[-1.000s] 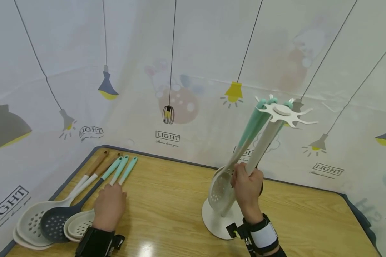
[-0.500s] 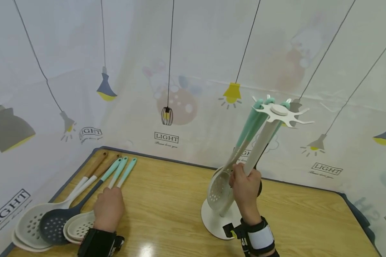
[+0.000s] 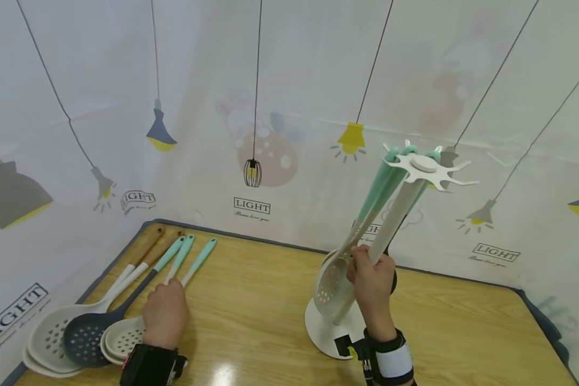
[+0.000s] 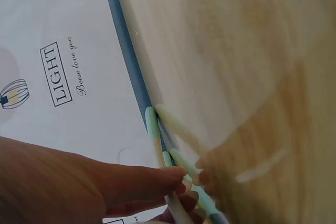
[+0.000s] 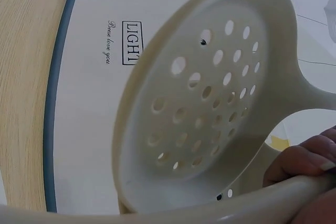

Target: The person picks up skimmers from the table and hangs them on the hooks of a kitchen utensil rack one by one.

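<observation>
My left hand (image 3: 165,313) pinches the pale shaft of a mint-handled slotted spoon (image 3: 200,261) at the table's left. Its fingers cover part of the shaft, and cream perforated heads (image 3: 124,338) show beside the wrist. In the left wrist view, the thumb lies along the held shaft (image 4: 178,211). My right hand (image 3: 373,281) grips the pole of a white utensil stand (image 3: 395,220), which leans right in the head view. Several mint-handled utensils hang from its hooked top (image 3: 422,166). One is a cream skimmer (image 5: 210,98), large in the right wrist view.
Left of my left hand lie a dark perforated skimmer (image 3: 89,338) and white utensils with wooden handles (image 3: 147,246), partly overlapping. The stand's round base (image 3: 316,335) is on the wooden table (image 3: 251,300). A printed cloth (image 3: 198,134) hangs behind the table.
The handle of the spoon in my left hand has swung right, away from the neighbouring mint handle. The right hand keeps its hold on the stand.
</observation>
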Available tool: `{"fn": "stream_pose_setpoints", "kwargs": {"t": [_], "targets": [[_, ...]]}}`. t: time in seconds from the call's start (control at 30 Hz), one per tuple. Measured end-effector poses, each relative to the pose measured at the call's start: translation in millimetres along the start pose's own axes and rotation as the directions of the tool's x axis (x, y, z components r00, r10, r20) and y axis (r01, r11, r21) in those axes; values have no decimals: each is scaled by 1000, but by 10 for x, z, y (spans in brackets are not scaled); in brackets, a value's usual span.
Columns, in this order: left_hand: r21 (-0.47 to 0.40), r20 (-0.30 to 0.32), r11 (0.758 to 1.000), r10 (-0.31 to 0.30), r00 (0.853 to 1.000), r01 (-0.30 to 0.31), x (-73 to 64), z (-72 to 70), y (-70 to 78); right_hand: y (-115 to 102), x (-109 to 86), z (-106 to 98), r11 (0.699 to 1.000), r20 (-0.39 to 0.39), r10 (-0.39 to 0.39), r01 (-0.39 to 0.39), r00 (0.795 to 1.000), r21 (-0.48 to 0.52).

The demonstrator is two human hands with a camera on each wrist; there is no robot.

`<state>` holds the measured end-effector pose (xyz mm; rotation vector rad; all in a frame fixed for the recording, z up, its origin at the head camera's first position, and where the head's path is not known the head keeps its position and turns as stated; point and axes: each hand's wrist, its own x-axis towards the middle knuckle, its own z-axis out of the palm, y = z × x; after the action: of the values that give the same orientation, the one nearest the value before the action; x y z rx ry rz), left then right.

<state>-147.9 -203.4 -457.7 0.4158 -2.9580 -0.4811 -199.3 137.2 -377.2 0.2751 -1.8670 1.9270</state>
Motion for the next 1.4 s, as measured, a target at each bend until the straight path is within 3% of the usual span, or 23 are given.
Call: {"fn": "stream_pose_setpoints", "kwargs": {"t": [0.13, 0.33, 0.5, 0.63, 0.73, 0.97, 1.2, 1.4], "targets": [[-10, -25, 1000, 17, 1000, -18, 2, 3, -23, 0, 0, 0, 1000, 1, -6, 6, 1000, -8], [-11, -110, 998, 65, 992, -66, -11, 11, -24, 4, -4, 0, 1000, 1, 9, -9, 1000, -11], [-34, -177, 987, 147, 973, -155, -28, -18, 37, 1, -5, 4, 1000, -6, 16, -16, 1000, -21], [-73, -252, 973, 194, 948, -218, -18, -70, 119, 0, -2, 8, 999, -7, 21, -21, 1000, -29], [-127, -290, 959, 210, 934, -255, -15, -124, 198, -3, -2, 9, 999, -6, 23, -23, 1000, -33], [-257, -296, 919, 221, 929, -301, -54, -252, 416, -8, -2, 5, 999, -7, 17, -18, 1000, -42], [-303, -357, 863, 291, 888, -405, -111, -308, 580, -16, -5, 3, 999, -8, 16, -17, 1000, -37], [-338, -370, 828, 321, 872, -448, -173, -374, 716, -20, -7, 6, 1000, 0, 12, -12, 1000, -24]]}}
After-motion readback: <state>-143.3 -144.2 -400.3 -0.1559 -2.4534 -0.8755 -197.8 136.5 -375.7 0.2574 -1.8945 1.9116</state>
